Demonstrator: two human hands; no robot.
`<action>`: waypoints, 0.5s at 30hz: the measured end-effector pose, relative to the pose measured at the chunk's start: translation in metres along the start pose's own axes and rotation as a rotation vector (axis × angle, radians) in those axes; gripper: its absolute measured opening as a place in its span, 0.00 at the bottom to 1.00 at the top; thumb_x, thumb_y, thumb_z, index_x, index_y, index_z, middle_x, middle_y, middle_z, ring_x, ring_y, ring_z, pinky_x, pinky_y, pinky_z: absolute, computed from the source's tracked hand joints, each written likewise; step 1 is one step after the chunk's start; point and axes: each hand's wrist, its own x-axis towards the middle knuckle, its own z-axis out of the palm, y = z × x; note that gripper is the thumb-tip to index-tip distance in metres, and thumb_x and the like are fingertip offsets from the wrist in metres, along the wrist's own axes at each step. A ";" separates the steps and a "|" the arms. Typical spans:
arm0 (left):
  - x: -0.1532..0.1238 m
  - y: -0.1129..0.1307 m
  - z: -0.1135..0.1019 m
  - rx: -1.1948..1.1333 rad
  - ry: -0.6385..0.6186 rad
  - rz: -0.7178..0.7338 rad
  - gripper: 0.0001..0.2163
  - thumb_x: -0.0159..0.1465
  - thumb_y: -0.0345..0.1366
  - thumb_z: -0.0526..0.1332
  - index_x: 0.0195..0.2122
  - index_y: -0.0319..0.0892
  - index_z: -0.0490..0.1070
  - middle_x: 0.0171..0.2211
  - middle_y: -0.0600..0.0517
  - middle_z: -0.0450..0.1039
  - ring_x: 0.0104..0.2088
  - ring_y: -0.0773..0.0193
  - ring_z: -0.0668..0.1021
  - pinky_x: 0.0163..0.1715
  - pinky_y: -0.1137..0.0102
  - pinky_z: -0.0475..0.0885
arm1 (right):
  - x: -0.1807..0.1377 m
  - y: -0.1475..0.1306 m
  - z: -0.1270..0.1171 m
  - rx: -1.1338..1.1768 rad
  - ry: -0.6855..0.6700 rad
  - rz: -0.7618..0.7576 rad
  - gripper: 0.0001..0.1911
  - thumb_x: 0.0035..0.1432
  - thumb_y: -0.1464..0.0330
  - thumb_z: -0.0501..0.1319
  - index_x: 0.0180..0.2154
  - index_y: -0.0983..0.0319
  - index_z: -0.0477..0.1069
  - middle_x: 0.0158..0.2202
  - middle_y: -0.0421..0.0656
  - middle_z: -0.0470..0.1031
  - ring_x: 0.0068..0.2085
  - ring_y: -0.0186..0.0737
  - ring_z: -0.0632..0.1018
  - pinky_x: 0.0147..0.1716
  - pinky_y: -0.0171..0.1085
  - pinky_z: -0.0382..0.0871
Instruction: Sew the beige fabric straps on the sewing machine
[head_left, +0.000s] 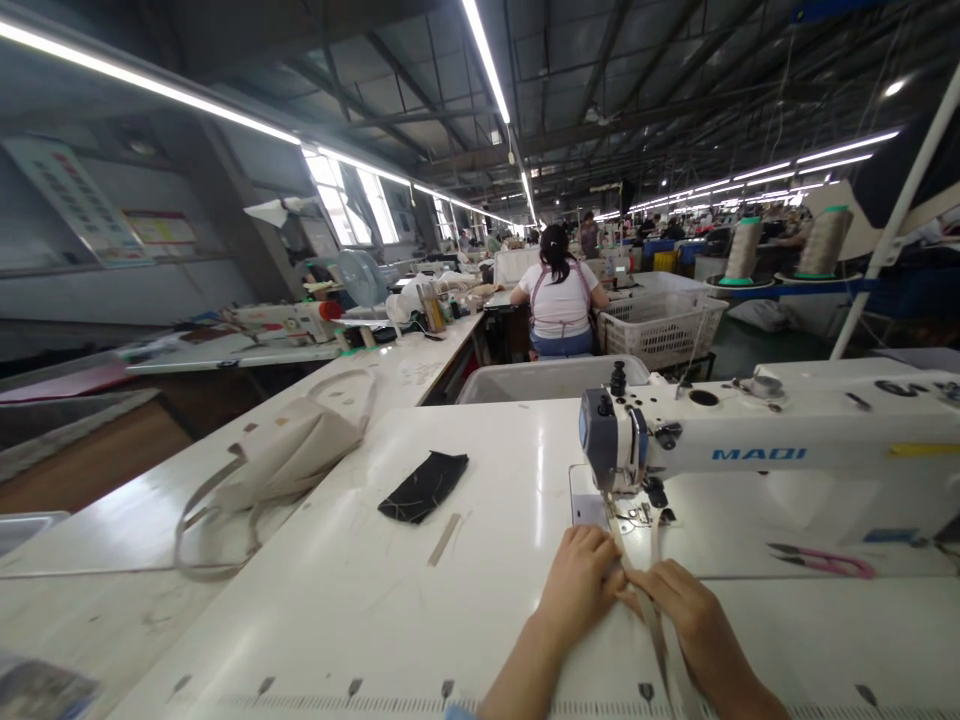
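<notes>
A long beige fabric strip [654, 630] runs from the needle area of the white sewing machine [757, 440] toward me and over the table's front edge. My left hand [585, 572] is closed on the strip just in front of the presser foot, its fingertips partly hidden. Close beside it, my right hand [682, 597] pinches the same strip between thumb and fingers. The two hands nearly touch. A second stretch of strip rises from my right hand to the right side of the needle plate [636, 515].
Pink-handled thread snips [825, 562] lie under the machine arm. Left of my hands are a black fabric piece [424, 487] and a small beige scrap [445, 540]. A beige bag [289, 450] rests farther left. Ahead, a person [561, 295] sits beside white baskets [660, 325].
</notes>
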 end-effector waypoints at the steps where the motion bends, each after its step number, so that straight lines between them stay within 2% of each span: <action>1: 0.000 -0.001 0.001 0.002 0.002 -0.005 0.05 0.57 0.31 0.61 0.35 0.43 0.69 0.38 0.50 0.71 0.42 0.59 0.71 0.44 0.63 0.66 | -0.001 0.001 0.002 -0.003 0.014 -0.003 0.10 0.62 0.66 0.55 0.43 0.61 0.70 0.30 0.43 0.70 0.34 0.41 0.72 0.33 0.39 0.68; 6: -0.002 -0.004 0.003 0.001 0.011 -0.016 0.05 0.56 0.33 0.62 0.35 0.43 0.69 0.37 0.49 0.71 0.42 0.57 0.71 0.44 0.62 0.66 | 0.001 0.002 0.006 -0.027 0.036 -0.025 0.09 0.63 0.67 0.53 0.39 0.60 0.70 0.29 0.42 0.70 0.32 0.40 0.73 0.31 0.38 0.68; 15: -0.004 -0.004 0.002 -0.016 -0.008 -0.051 0.08 0.55 0.32 0.64 0.36 0.44 0.70 0.39 0.51 0.71 0.43 0.58 0.70 0.46 0.63 0.65 | 0.005 -0.001 0.006 -0.052 0.112 -0.091 0.09 0.63 0.67 0.53 0.36 0.61 0.71 0.26 0.42 0.70 0.29 0.38 0.73 0.29 0.35 0.68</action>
